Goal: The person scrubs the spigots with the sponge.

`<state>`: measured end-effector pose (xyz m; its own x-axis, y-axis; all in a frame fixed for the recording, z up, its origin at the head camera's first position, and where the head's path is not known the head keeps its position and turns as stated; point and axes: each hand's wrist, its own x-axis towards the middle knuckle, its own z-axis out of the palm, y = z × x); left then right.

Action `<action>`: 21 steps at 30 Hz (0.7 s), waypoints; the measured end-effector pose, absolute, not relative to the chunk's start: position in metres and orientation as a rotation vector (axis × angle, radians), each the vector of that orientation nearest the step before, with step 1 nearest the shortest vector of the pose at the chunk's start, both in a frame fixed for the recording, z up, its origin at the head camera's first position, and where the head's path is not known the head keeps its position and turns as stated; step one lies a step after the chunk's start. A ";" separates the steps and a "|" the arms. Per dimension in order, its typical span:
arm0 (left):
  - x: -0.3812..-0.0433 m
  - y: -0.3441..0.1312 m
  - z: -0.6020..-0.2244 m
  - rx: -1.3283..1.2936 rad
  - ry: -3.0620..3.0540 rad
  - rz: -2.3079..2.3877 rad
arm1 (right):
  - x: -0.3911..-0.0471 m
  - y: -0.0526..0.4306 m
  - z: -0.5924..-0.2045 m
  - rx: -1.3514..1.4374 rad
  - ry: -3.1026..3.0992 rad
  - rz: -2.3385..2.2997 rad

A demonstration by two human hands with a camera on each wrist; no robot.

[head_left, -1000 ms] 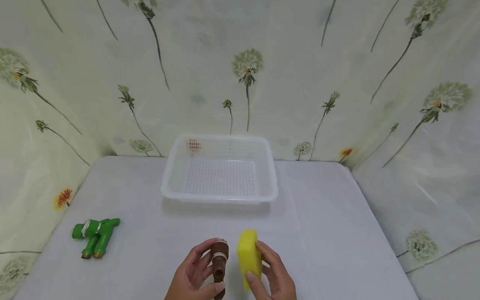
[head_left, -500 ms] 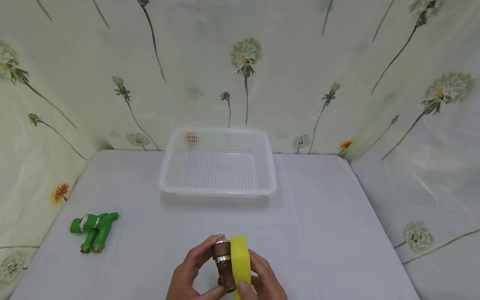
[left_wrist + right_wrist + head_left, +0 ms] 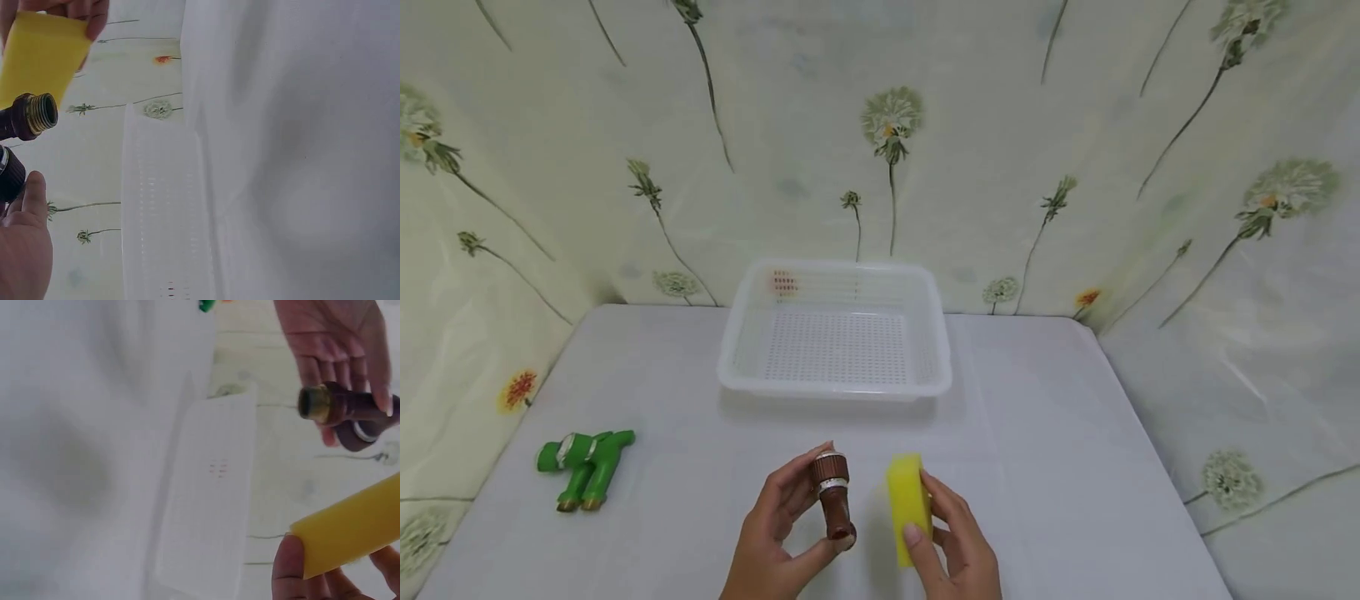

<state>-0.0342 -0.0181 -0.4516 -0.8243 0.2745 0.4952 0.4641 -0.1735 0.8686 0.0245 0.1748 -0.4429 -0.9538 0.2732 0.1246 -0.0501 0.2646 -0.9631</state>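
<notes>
My left hand [image 3: 775,525] holds a dark brown tap [image 3: 835,504] with a ribbed knob and a silvery ring, pinched between thumb and fingers above the table. In the left wrist view the threaded end [image 3: 42,114] of the tap points outward. To its right, my right hand [image 3: 962,546] grips a yellow sponge [image 3: 910,510] upright by its sides. A gap separates sponge and tap in the head view. The right wrist view shows the sponge [image 3: 350,525] between thumb and fingers, with the tap [image 3: 350,407] beyond it.
Green taps [image 3: 593,468] with brass-coloured ends lie close together on the left of the table. A white perforated basket [image 3: 835,390] stands at the back middle of the white-covered table [image 3: 1045,467]. Behind and beside it hangs a flower-printed sheet [image 3: 970,167].
The sponge came left against the tap half a second ago and is now apart again to the right. My left hand has turned the tap and raised it slightly. The green taps have stayed put.
</notes>
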 end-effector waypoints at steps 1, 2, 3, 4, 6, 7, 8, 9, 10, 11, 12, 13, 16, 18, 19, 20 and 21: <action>-0.036 -0.018 -0.455 -0.842 -1.944 -2.177 | 0.023 0.176 -0.437 -0.147 -2.248 1.741; -0.037 -0.017 -0.456 -0.805 -1.954 -2.218 | 0.021 0.177 -0.431 -0.093 -2.229 1.730; -0.040 -0.016 -0.459 -0.767 -1.961 -2.260 | 0.019 0.176 -0.426 -0.043 -2.221 1.714; -0.042 -0.015 -0.462 -0.726 -1.967 -2.306 | 0.017 0.175 -0.421 0.021 -2.233 1.672; -0.046 -0.014 -0.464 -0.651 -1.969 -2.421 | 0.014 0.171 -0.417 0.145 -2.271 1.555; -0.048 -0.013 -0.464 -0.634 -1.957 -2.484 | 0.012 0.168 -0.417 0.197 -2.300 1.496; -0.049 -0.013 -0.464 -0.630 -1.939 -2.553 | 0.009 0.166 -0.418 0.254 -2.321 1.428; -0.052 -0.014 -0.467 -0.633 -1.928 -2.614 | 0.007 0.164 -0.420 0.299 -2.339 1.367; -0.053 -0.014 -0.467 -0.634 -1.921 -2.673 | 0.004 0.164 -0.423 0.348 -2.353 1.307; -0.055 -0.015 -0.468 -0.636 -1.919 -2.723 | 0.002 0.163 -0.426 0.382 -2.353 1.269; -0.057 -0.016 -0.469 -0.640 -1.919 -2.763 | -0.001 0.164 -0.429 0.402 -2.353 1.246; -0.058 -0.017 -0.469 -0.629 -1.923 -2.803 | -0.003 0.165 -0.432 0.411 -2.354 1.220; -0.061 -0.018 -0.470 -0.593 -1.887 -2.939 | -0.007 0.171 -0.441 0.353 -2.375 1.142; -0.062 -0.018 -0.471 -0.573 -1.814 -3.052 | -0.009 0.174 -0.446 0.271 -2.403 1.087; -0.062 -0.018 -0.471 -0.571 -1.765 -3.107 | -0.009 0.176 -0.448 0.221 -2.421 1.068; -0.062 -0.018 -0.471 -0.568 -1.721 -3.148 | -0.009 0.177 -0.450 0.184 -2.426 1.059; -0.062 -0.018 -0.472 -0.572 -1.687 -3.173 | -0.009 0.177 -0.450 0.157 -2.425 1.049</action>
<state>-0.0620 -0.0184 -0.4719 -0.8323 0.5532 0.0364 -0.2793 -0.4750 0.8345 -0.0091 0.1770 -0.4502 -0.8734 0.0858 0.4793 -0.2907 0.6978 -0.6547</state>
